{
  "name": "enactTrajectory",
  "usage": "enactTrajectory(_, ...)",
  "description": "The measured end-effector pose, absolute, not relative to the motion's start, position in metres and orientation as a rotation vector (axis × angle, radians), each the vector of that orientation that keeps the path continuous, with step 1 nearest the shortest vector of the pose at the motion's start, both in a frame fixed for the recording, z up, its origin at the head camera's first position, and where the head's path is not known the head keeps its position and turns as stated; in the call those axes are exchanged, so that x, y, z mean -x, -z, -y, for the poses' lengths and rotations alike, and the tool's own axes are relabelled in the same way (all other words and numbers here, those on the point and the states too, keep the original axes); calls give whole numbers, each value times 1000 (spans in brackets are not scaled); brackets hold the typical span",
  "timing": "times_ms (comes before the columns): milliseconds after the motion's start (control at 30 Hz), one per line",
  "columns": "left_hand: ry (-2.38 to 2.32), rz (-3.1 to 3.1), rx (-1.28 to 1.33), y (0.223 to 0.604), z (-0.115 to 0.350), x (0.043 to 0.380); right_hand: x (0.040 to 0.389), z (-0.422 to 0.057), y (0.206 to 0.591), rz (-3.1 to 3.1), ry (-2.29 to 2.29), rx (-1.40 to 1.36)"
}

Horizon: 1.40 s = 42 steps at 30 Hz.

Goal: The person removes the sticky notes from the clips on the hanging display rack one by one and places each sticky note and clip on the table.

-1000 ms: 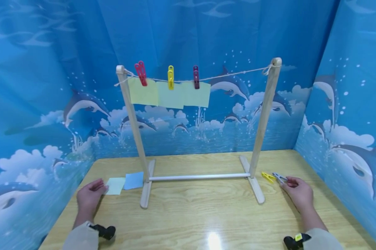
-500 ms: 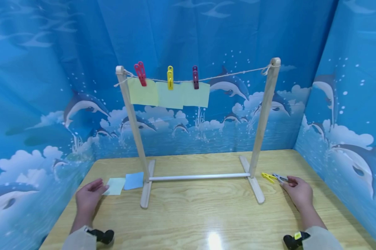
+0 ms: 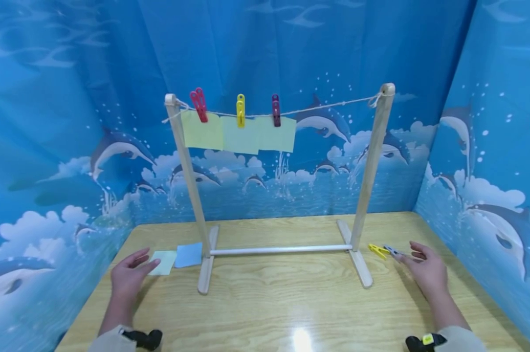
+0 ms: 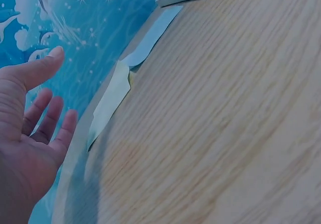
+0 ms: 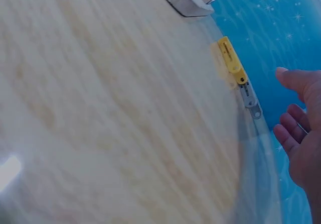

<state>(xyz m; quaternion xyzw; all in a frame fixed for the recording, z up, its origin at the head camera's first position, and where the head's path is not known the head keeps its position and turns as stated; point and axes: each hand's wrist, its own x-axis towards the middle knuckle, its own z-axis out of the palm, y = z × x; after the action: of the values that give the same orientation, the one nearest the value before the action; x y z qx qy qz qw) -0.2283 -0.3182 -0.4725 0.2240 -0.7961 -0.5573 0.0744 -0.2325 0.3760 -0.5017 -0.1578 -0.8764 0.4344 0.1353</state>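
We locate the left hand (image 3: pixel 130 274) at the lower left of the head frame, with its fingers loosely spread and its thumb set apart from them. In that frame the thumb overlaps the green note (image 3: pixel 165 261); in the left wrist view we observe a gap between the two. The green note lies on the tabletop (image 3: pixel 265 303), left of centre, with the blue note (image 3: pixel 188 254) just beside it and near the left foot of the rack (image 3: pixel 280 250). We locate the right hand (image 3: pixel 429 274) at the lower right, fingers relaxed and slightly bent, thumb extended. Its thumb reaches the end of the grey clip (image 3: pixel 392 251) in the head frame, whereas the right wrist view shows the hand clear of it. The grey clip lies just beside the yellow clip (image 3: pixel 378 251), right of the rack; we cannot tell whether the clips touch. The rack stands upright at centre, a cord (image 3: pixel 324 105) strung between its post tops. On the cord, at upper centre-left, we count three fastened notes: the red clip (image 3: pixel 199 105) retains the pale yellow note (image 3: pixel 205 134), the hung yellow clip (image 3: pixel 240 111) the middle note (image 3: pixel 240 139), and the purple clip (image 3: pixel 276 111) the end note (image 3: pixel 283 137).
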Motion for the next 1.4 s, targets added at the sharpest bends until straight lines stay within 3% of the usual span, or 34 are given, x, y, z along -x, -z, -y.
enactTrajectory(467,1700,2336,-537,469,306,223,227,-366,470,2567,-1247,72)
enactTrajectory(1400,1729,2313,-211,428,265,216,219,-319,410,2471,-1221,-309)
